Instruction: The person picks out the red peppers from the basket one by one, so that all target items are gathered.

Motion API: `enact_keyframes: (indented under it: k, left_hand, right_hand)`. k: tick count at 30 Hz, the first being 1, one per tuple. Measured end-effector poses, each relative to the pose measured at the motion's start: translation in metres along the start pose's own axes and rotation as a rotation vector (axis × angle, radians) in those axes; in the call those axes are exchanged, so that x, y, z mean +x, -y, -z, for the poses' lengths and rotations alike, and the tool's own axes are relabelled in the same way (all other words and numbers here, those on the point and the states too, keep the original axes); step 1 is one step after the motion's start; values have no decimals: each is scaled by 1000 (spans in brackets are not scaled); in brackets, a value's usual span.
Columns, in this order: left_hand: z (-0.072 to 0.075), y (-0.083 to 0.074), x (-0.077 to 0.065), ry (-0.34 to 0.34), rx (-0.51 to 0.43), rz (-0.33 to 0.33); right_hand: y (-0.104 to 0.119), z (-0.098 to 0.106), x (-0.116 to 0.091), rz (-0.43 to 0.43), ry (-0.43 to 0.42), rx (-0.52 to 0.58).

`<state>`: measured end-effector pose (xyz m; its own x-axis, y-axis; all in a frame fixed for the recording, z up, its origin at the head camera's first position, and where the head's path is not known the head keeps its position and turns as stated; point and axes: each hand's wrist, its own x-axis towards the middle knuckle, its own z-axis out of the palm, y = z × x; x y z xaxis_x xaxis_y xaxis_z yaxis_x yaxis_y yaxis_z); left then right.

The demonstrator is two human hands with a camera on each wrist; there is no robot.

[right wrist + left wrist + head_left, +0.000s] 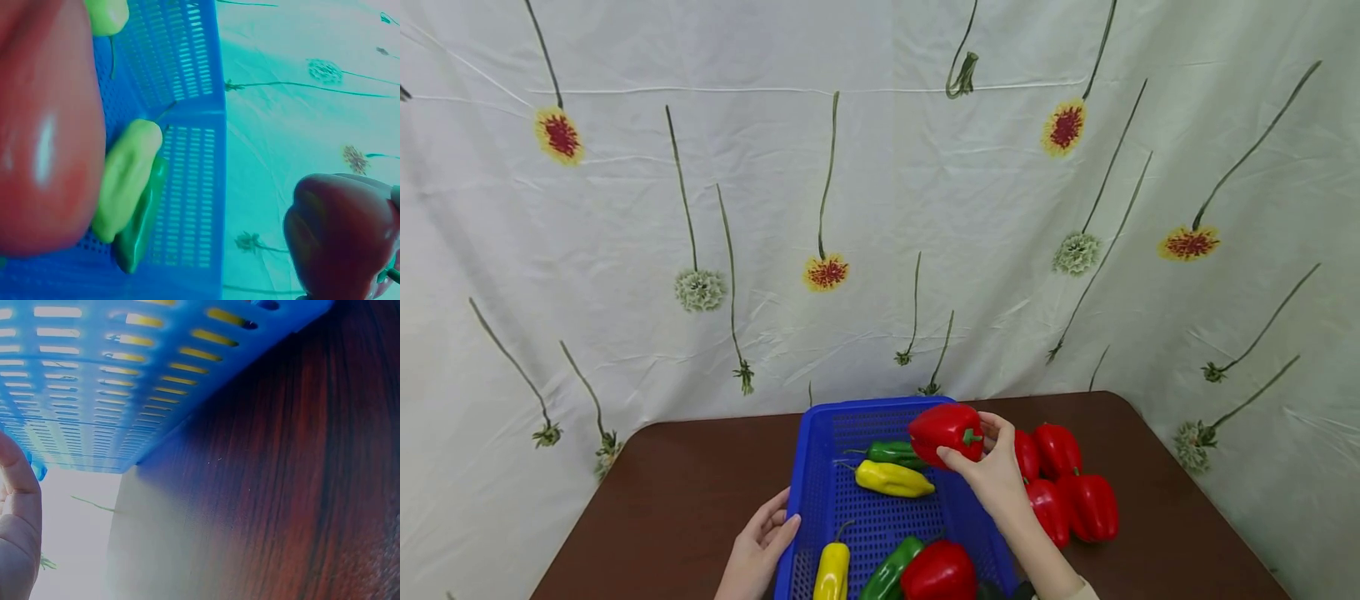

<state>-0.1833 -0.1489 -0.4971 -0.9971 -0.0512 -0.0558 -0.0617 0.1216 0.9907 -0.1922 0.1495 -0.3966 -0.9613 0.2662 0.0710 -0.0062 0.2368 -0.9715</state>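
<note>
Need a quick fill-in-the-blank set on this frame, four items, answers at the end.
1. The right hand holds a bell pepper coloured ____.
2. The basket beside the left hand is ____ in colour.
3. In the basket, the long pepper alongside the far green pepper is coloured ____.
4. In the head view, the cluster of bell peppers on the table lies to the basket's ____.

Missing words: red; blue; yellow; right.

Table (pixel 715 475): wood-grained, smooth
Basket (pixel 880 404): perforated plastic, smooth
4 red peppers (pixel 1092 507) toward table's right edge: glossy, smooth
Backdrop (pixel 880 183): creased matt cloth
</note>
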Motion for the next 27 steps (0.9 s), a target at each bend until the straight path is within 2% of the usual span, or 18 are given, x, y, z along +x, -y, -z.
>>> enact_keyframes:
  k: [5,15,22,27]
  left_hand:
    - [0,-1,0,-6,3,-2]
    - [1,0,-1,-3,-5,24]
    - [0,0,-1,0,-13,27]
    - [0,-1,0,0,3,21]
  right_hand:
    - [-1,15,0,2,-8,46]
    - [-10,51,-4,-67,-8,164]
    - [-23,84,-7,-155,-30,157]
    - [-36,108,-10,-233,6,124]
